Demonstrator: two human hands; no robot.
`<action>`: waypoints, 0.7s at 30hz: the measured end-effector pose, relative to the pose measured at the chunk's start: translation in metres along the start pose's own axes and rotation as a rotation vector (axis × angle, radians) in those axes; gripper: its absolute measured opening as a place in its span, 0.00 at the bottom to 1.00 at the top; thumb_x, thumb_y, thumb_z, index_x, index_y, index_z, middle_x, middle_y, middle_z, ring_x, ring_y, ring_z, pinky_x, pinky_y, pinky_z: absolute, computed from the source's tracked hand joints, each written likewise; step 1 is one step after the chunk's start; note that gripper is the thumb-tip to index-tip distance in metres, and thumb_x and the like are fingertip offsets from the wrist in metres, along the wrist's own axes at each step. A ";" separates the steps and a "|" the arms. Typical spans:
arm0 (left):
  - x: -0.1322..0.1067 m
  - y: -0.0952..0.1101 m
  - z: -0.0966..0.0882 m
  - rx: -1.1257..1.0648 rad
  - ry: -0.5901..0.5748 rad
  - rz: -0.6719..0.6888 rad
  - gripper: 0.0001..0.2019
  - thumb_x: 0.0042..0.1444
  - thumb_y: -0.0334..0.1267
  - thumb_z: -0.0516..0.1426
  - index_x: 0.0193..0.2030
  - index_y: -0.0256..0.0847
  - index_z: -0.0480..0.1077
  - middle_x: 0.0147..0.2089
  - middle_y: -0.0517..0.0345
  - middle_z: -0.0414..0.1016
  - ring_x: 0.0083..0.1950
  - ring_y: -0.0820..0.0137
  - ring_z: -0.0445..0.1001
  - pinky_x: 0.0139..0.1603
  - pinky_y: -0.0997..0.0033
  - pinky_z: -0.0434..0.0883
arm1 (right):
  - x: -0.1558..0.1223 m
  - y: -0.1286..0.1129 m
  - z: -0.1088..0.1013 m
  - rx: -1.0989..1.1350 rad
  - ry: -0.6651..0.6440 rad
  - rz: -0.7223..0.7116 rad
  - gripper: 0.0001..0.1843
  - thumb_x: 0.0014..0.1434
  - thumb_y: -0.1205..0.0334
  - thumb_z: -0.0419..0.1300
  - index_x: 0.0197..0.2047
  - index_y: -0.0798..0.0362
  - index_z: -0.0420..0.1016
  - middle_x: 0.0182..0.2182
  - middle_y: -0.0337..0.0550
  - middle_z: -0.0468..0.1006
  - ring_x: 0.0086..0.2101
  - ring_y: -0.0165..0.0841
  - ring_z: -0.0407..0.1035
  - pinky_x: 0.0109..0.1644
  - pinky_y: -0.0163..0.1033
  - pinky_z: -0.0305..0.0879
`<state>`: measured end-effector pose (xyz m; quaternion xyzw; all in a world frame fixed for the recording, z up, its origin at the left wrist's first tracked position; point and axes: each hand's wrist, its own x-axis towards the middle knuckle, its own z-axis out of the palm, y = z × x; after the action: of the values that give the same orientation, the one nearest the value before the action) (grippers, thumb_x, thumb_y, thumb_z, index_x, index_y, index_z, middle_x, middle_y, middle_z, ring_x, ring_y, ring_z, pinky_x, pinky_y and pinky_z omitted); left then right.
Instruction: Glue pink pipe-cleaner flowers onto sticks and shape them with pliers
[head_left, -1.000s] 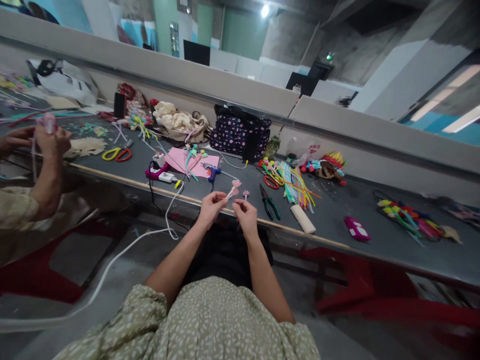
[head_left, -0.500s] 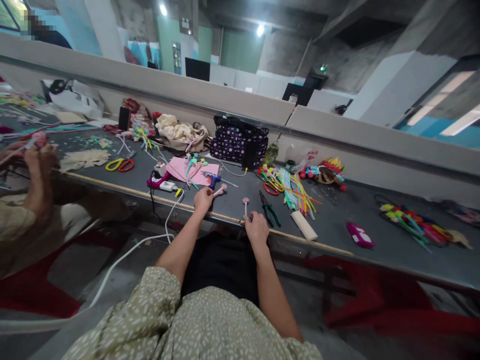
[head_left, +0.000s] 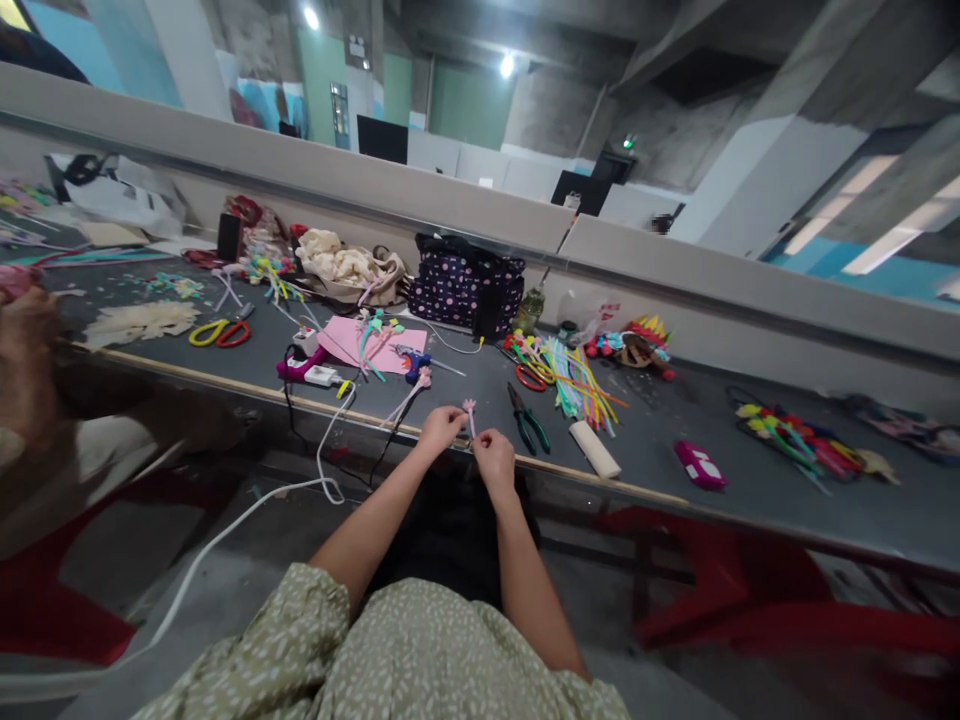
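Observation:
At the table's front edge I hold a small pink pipe-cleaner flower [head_left: 470, 407] upright between my hands. My right hand [head_left: 495, 462] is closed on the lower part of its stem. My left hand [head_left: 442, 430] pinches at the stem from the other side, its fingertips close under the flower head. A second pink pipe-cleaner flower [head_left: 423, 379] lies to the left, beside a blue glue gun [head_left: 412, 362]. Pliers with green handles [head_left: 529, 420] rest just right of my hands.
Colourful pipe cleaners [head_left: 581, 380], red-handled scissors [head_left: 531, 377] and a beige block [head_left: 595, 449] lie to the right. A pink sheet [head_left: 345, 340] and a purple-white power strip [head_left: 307, 368] are left. A dotted bag [head_left: 465, 285] stands behind. Another person's hand [head_left: 26, 320] is far left.
My left hand has let go of the other pink flower, which now lies on the table, and has moved right to the flower in my right hand. The view has shifted slightly.

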<state>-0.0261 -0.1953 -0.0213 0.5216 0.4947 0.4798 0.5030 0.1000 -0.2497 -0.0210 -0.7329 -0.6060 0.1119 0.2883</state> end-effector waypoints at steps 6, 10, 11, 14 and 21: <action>-0.006 0.005 0.006 -0.287 -0.036 -0.114 0.16 0.40 0.45 0.68 0.29 0.35 0.72 0.30 0.49 0.80 0.27 0.69 0.76 0.27 0.72 0.71 | -0.023 -0.007 0.001 0.214 0.048 -0.139 0.09 0.55 0.63 0.54 0.29 0.51 0.75 0.24 0.37 0.75 0.26 0.32 0.68 0.33 0.34 0.61; -0.014 0.021 -0.001 -0.542 0.003 -0.149 0.19 0.34 0.40 0.72 0.32 0.34 0.73 0.29 0.51 0.79 0.27 0.72 0.75 0.32 0.72 0.73 | -0.014 0.001 -0.014 0.248 0.080 -0.270 0.13 0.61 0.55 0.53 0.39 0.52 0.75 0.33 0.42 0.78 0.32 0.34 0.70 0.38 0.36 0.63; -0.017 0.025 -0.004 -0.597 -0.008 -0.126 0.20 0.33 0.39 0.72 0.32 0.34 0.73 0.30 0.53 0.79 0.28 0.73 0.76 0.34 0.72 0.73 | -0.007 0.006 -0.020 0.194 0.154 -0.260 0.15 0.62 0.53 0.53 0.42 0.53 0.75 0.36 0.45 0.78 0.36 0.36 0.70 0.42 0.38 0.64; -0.028 0.041 -0.011 -0.683 -0.075 -0.033 0.21 0.33 0.40 0.73 0.33 0.35 0.73 0.31 0.55 0.78 0.31 0.72 0.76 0.36 0.72 0.73 | 0.021 0.026 -0.040 -0.080 0.286 -0.152 0.22 0.61 0.51 0.57 0.53 0.57 0.71 0.47 0.56 0.74 0.49 0.44 0.66 0.51 0.45 0.62; -0.053 0.056 -0.021 -0.747 -0.118 -0.011 0.15 0.42 0.41 0.70 0.33 0.37 0.74 0.32 0.56 0.77 0.28 0.78 0.70 0.25 0.80 0.62 | 0.056 0.056 -0.046 -0.373 0.009 0.049 0.28 0.60 0.53 0.60 0.59 0.59 0.66 0.50 0.66 0.72 0.52 0.53 0.66 0.51 0.52 0.62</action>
<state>-0.0482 -0.2479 0.0357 0.3264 0.2584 0.5936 0.6887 0.1835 -0.2152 -0.0049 -0.7886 -0.5970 0.0014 0.1470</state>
